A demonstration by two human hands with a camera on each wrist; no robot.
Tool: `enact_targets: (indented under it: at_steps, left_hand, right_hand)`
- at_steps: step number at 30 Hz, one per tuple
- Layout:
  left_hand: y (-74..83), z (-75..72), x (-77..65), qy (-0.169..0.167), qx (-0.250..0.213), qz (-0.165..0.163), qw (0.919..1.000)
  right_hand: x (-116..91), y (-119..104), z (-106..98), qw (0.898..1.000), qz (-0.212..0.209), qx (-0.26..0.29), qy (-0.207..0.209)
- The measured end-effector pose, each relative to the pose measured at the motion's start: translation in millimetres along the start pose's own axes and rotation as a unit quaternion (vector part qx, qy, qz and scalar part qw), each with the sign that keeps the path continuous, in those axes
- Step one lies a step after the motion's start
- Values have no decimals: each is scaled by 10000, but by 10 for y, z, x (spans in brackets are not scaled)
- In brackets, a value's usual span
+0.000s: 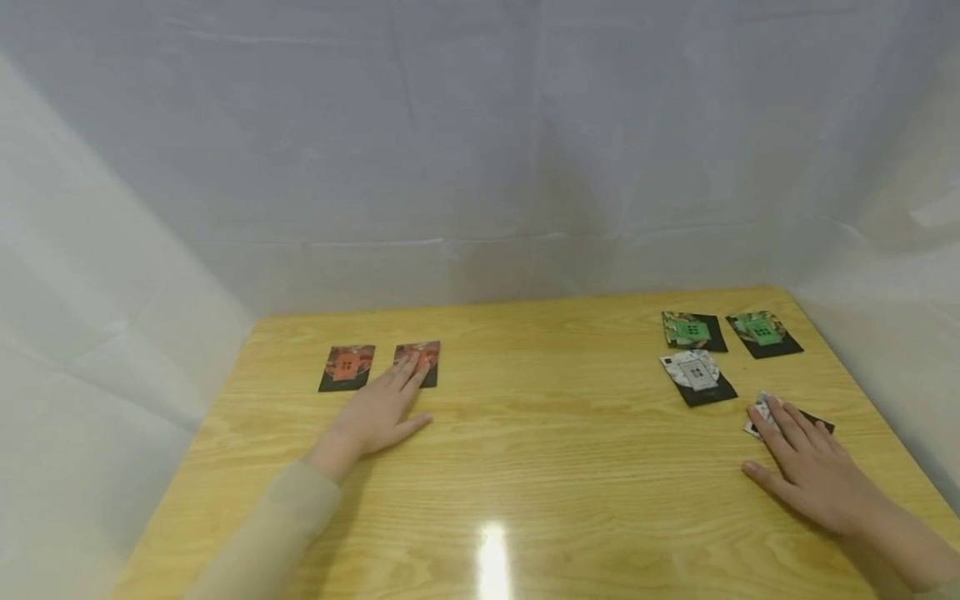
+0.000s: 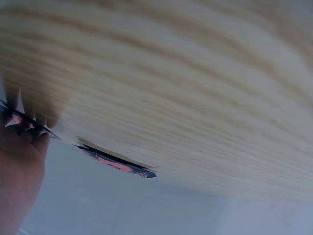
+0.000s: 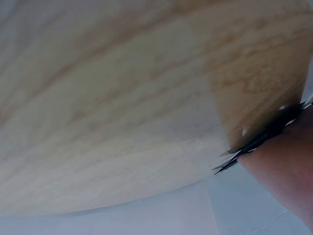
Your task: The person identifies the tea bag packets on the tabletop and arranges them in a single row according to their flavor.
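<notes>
My left hand (image 1: 375,412) lies with extended fingers on a flat red-and-black packet (image 1: 430,350), covering part of it. Just left of it is another red-and-black packet (image 1: 347,367), also seen in the left wrist view as a thin packet (image 2: 117,164) apart from the hand. On the right, the fingers of my right hand (image 1: 813,471) rest straight on a white-and-black packet (image 1: 762,407), hiding most of it. A second white-and-black packet (image 1: 697,377) lies beyond, to the left. In the right wrist view, the dark packet (image 3: 264,133) shows against the hand.
Two green-and-black packets (image 1: 693,332) lie near the far right corner of the wooden table (image 1: 540,433). Pale sheeting (image 1: 480,167) hangs behind the table and along its sides. A bright light reflection shows near the front.
</notes>
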State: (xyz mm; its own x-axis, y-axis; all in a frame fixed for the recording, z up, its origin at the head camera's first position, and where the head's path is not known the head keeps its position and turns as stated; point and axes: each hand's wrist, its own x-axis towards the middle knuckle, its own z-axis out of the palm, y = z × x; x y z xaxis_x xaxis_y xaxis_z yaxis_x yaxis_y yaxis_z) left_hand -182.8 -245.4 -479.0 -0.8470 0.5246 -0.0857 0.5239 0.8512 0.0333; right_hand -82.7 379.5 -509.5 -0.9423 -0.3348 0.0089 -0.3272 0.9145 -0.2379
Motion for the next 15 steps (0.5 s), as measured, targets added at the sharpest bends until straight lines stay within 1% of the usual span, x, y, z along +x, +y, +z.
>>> enact_targets:
  at_steps: [11,15]
  left_hand:
    - [-29,-8,2,-15,-32,8,10000]
    - [-49,-6,-3,58,-14,-8,10000]
  right_hand:
    - [-5,-6,-2,10000,6,-20,-1]
    - [1,-14,-8,10000,14,-29,0]
